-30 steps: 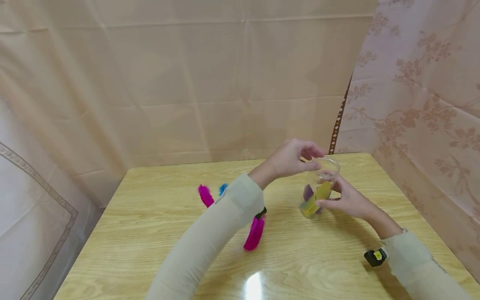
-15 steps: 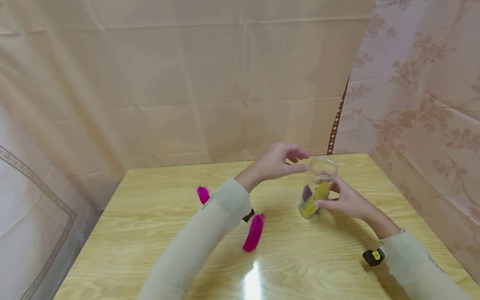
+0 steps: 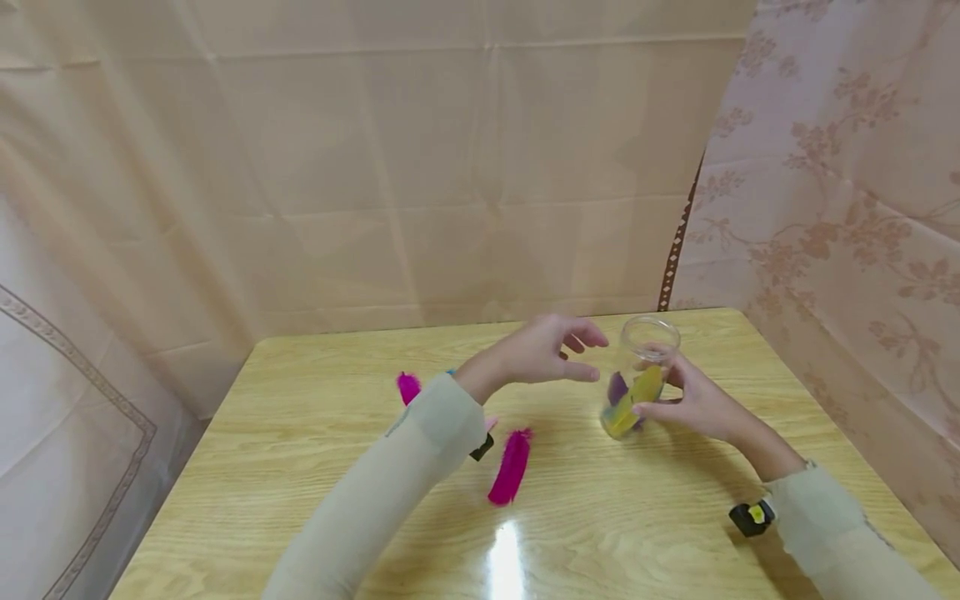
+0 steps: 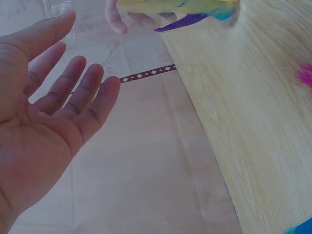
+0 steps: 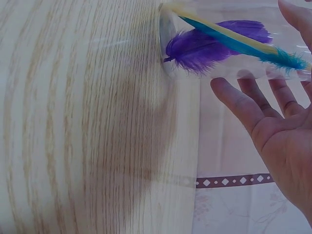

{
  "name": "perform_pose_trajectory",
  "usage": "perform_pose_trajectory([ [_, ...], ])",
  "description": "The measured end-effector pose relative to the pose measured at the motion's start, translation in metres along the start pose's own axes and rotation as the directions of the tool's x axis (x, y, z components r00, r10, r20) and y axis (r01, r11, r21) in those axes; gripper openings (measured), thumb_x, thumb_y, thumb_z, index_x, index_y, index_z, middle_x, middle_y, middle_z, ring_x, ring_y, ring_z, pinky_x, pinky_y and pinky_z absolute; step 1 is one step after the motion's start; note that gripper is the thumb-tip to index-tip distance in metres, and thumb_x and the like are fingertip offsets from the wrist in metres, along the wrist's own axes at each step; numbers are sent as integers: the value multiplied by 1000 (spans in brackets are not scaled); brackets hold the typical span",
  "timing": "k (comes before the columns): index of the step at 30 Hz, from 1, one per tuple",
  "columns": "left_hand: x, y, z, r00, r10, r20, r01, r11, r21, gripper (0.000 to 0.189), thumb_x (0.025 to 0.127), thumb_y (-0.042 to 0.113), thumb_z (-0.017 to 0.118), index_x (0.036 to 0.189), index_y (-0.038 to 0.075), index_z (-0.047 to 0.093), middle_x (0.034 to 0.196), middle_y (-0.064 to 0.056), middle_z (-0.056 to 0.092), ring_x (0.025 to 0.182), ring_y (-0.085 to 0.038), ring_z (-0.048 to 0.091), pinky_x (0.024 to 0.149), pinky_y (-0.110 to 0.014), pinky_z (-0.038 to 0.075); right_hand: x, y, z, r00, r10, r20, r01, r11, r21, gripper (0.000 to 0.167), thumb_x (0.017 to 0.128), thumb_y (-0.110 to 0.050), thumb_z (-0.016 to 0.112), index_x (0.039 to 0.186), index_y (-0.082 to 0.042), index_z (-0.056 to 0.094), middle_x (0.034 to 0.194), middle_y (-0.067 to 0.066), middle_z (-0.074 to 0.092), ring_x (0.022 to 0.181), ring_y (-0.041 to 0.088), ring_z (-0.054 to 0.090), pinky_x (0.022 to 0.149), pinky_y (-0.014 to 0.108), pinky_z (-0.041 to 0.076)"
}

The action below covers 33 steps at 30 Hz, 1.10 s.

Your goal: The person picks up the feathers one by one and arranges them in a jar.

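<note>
Clear jar [image 3: 634, 357] at 4 o'clock: yellow, purple, teal feathers [image 5: 197, 49]. Magenta feather [image 3: 510, 468], 6 o'clock. Table [image 3: 607, 533]: yellowish woodgrain. Curtain [image 3: 862, 212], 3 o'clock: pale pink, brownish floral.

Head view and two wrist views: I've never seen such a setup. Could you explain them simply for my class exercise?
There is no machine here, only a person's left hand and right hand, both bare. The head view is taken from the person's head; the others from each wrist, looking at that hand. On the wooden table lie bright pink feathers and a partly hidden blue feather. The right hand has its grip round a clear jar; yellow, purple and blue feathers show inside. The left hand, fingers loose, holds nothing and is apart from the jar.
</note>
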State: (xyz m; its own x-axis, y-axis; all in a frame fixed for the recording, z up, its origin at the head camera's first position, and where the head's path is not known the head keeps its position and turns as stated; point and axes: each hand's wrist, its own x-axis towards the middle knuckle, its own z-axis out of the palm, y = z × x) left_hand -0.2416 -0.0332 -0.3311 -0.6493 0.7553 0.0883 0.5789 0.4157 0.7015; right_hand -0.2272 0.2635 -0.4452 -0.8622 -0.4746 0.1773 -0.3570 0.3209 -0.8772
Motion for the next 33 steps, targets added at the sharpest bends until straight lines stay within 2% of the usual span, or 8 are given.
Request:
perform_pose_trajectory([
  [3,-5,-1,3,999,-23,38,21,999,35,45,92,19,78,132,10,62,129,-1,64,116,-18,60,94,-25,52,0,0,-1,1000,-4,-1,4,1000,-4,81,88,-6,80,152,-6,29,157,25,26,131,57,39,86,43,58],
  [8,-13,-8,11,991,-51,121,33,989,144,52,92,20,78,138,10,58,135,-4,60,121,-20,57,99,-27,48,1,-1,-2,1000,-20,-3,20,1000,-2,77,88,-5,80,147,-5,32,161,23,17,132,60,36,85,42,58],
  [12,-23,-18,19,981,-100,167,65,977,204,56,92,24,78,141,11,55,138,-1,58,124,-19,55,103,-29,46,0,-1,-2,1000,-15,0,15,1000,0,81,88,-4,80,151,-6,29,158,26,23,131,60,38,85,41,59],
  [18,-41,-39,30,966,-188,175,150,966,211,56,93,22,77,143,14,54,138,-4,57,125,-24,55,103,-30,46,-1,-3,-1,1000,7,5,-7,1000,-9,86,88,-6,80,154,-5,25,148,34,36,129,57,42,86,41,59],
  [22,-51,-54,38,958,-219,187,184,965,187,57,91,16,79,142,11,54,138,-8,57,128,-28,54,102,-30,47,-2,-4,0,1000,11,-2,-11,1000,-10,86,88,-5,80,154,-5,25,146,34,39,129,57,42,86,41,59],
  [25,-58,-63,44,952,-241,190,200,957,211,64,89,16,81,145,10,52,138,-9,57,125,-25,55,101,-28,47,-2,-4,0,1000,8,-3,-8,1000,-16,85,88,-6,79,154,-4,24,144,35,40,128,57,43,86,41,59],
  [29,-67,-70,50,941,-280,189,230,941,247,74,87,20,83,150,13,44,139,-8,54,121,-21,57,101,-27,48,-1,-5,1,1000,-2,0,2,1000,-22,83,89,-6,79,153,-4,25,144,34,40,128,57,43,86,41,59],
  [33,-73,-72,53,937,-291,194,236,936,263,79,86,20,84,152,14,41,141,-8,52,122,-21,56,100,-27,48,-2,-7,1,1000,-8,-2,7,1000,-25,82,89,-6,79,153,-4,27,145,34,38,129,57,42,86,41,58],
])
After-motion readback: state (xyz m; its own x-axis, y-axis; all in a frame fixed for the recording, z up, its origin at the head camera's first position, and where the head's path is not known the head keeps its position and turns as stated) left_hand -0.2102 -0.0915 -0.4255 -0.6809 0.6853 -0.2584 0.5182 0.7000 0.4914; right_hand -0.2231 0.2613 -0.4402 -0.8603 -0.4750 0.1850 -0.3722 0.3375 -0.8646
